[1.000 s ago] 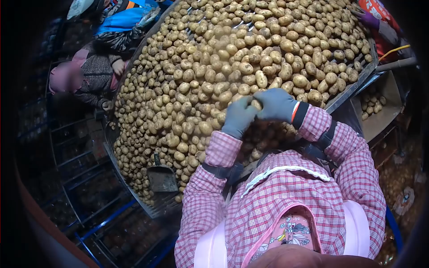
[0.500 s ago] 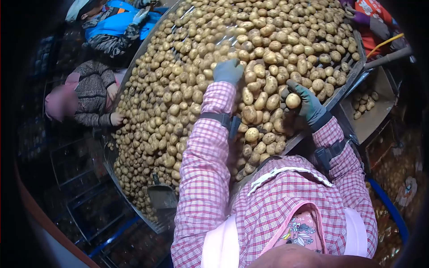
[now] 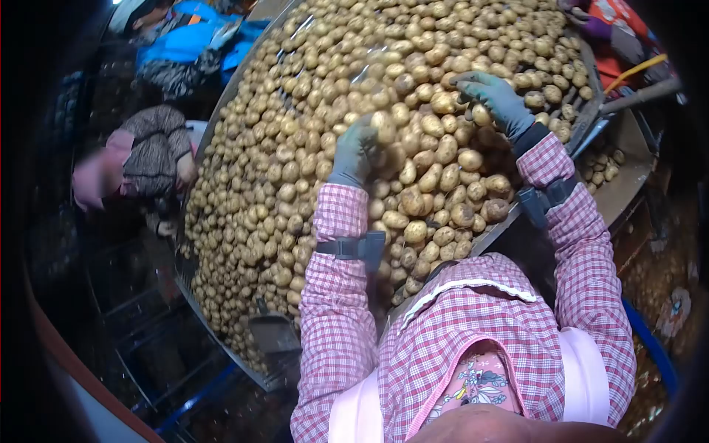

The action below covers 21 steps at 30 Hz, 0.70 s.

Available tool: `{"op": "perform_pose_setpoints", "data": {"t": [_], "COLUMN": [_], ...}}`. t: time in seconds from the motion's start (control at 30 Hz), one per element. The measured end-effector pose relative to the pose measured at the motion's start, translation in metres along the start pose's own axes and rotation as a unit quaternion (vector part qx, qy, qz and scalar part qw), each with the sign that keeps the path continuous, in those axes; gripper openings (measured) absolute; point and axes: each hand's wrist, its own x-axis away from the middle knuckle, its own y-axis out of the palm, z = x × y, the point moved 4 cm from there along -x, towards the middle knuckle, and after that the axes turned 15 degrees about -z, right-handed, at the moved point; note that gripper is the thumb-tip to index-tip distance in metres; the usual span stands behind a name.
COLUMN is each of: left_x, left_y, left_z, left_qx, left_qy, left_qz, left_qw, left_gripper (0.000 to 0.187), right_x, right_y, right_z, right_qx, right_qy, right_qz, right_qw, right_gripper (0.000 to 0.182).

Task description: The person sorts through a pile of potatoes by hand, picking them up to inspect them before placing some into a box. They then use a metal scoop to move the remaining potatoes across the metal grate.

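Note:
A broad heap of potatoes (image 3: pixel 281 155) fills a metal-edged sorting table (image 3: pixel 221 348) in front of me. My left hand (image 3: pixel 354 153), in a grey-green glove, is over the middle of the heap, its fingers curled against a pale potato (image 3: pixel 384 127) that looks blurred. Further right and higher up, my gloved right hand (image 3: pixel 501 103) has its forefingers stretched over the heap. A potato (image 3: pixel 481 114) sits between its thumb and palm. Larger potatoes (image 3: pixel 432 177) lie between my two hands, some with dirt on them.
A scoop-like metal plate (image 3: pixel 273 334) rests at the near left edge. On the right stands a bin (image 3: pixel 628 173) with a few potatoes. A co-worker in a pink cap (image 3: pixel 92 173) works at the left edge; another person's red clothing (image 3: pixel 617 37) shows at top right.
My left hand has drawn back toward me and slightly left. My right hand has moved up and away over the heap, its fingers more extended. The left co-worker's arm has shifted.

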Motion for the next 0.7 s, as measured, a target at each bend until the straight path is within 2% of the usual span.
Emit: {"op": "perform_pose_setpoints", "data": {"t": [0.03, 0.1, 0.13, 0.17, 0.23, 0.3, 0.33, 0.37, 0.4, 0.43, 0.47, 0.5, 0.6, 0.63, 0.67, 0.7], "left_x": [0.008, 0.032, 0.041, 0.045, 0.05, 0.064, 0.067, 0.07, 0.073, 0.076, 0.081, 0.089, 0.102, 0.106, 0.109, 0.111], "left_y": [0.009, 0.032, 0.044, 0.046, 0.053, 0.056, 0.055, 0.054, 0.055, 0.055, 0.051, 0.044, -0.013, -0.033, -0.037, -0.037], "left_z": [0.002, 0.012, 0.018, 0.018, 0.012, 0.002, -0.007, -0.013, -0.019, -0.019, -0.017, -0.015, -0.015, -0.017, -0.013, -0.008], "left_qx": [0.068, 0.078, 0.124, 0.098, 0.047, -0.035, -0.084, -0.132, -0.156, -0.161, -0.168, -0.175, -0.208, -0.232, -0.251, -0.269], "left_qy": [0.015, 0.04, 0.038, 0.031, 0.014, 0.017, 0.02, 0.026, 0.024, 0.038, 0.054, 0.069, 0.106, 0.121, 0.111, 0.103], "left_qz": [-0.021, -0.02, -0.048, -0.041, -0.034, 0.003, 0.024, 0.045, 0.056, 0.066, 0.08, 0.099, 0.155, 0.174, 0.179, 0.182], "left_qw": [0.997, 0.996, 0.99, 0.994, 0.998, 0.999, 0.996, 0.99, 0.986, 0.984, 0.981, 0.977, 0.96, 0.949, 0.945, 0.94], "left_gripper": [0.045, 0.043, 0.04, 0.039, 0.036, 0.029, 0.026, 0.023, 0.013, 0.012, 0.012, 0.011, 0.015, 0.019, 0.02, 0.022], "right_x": [-0.006, -0.009, -0.011, -0.003, 0.002, 0.012, 0.015, 0.022, 0.033, 0.046, 0.065, 0.085, 0.14, 0.166, 0.186, 0.215], "right_y": [0.017, 0.06, 0.081, 0.097, 0.127, 0.134, 0.128, 0.125, 0.118, 0.114, 0.107, 0.095, 0.01, -0.016, -0.085, -0.141], "right_z": [-0.002, -0.002, 0.007, 0.008, 0.021, 0.044, 0.054, 0.065, 0.063, 0.058, 0.052, 0.033, 0.008, 0.004, 0.021, 0.018], "right_qx": [0.007, 0.011, -0.052, -0.043, -0.005, -0.06, -0.004, -0.041, 0.01, 0.059, -0.034, -0.065, 0.036, -0.023, 0.061, 0.181], "right_qy": [0.006, 0.004, 0.068, 0.099, 0.065, 0.078, 0.055, 0.062, 0.063, 0.066, 0.087, 0.091, 0.034, -0.017, -0.092, -0.009], "right_qz": [-0.057, -0.132, -0.165, -0.208, -0.211, -0.238, -0.218, -0.238, -0.21, -0.183, -0.14, -0.075, 0.072, 0.161, 0.162, 0.203], "right_qw": [0.998, 0.991, 0.983, 0.972, 0.975, 0.966, 0.974, 0.968, 0.976, 0.979, 0.986, 0.991, 0.996, 0.986, 0.981, 0.962], "right_gripper": [0.035, 0.04, 0.045, 0.049, 0.047, 0.044, 0.043, 0.042, 0.04, 0.039, 0.032, 0.034, 0.035, 0.035, 0.035, 0.039]}}
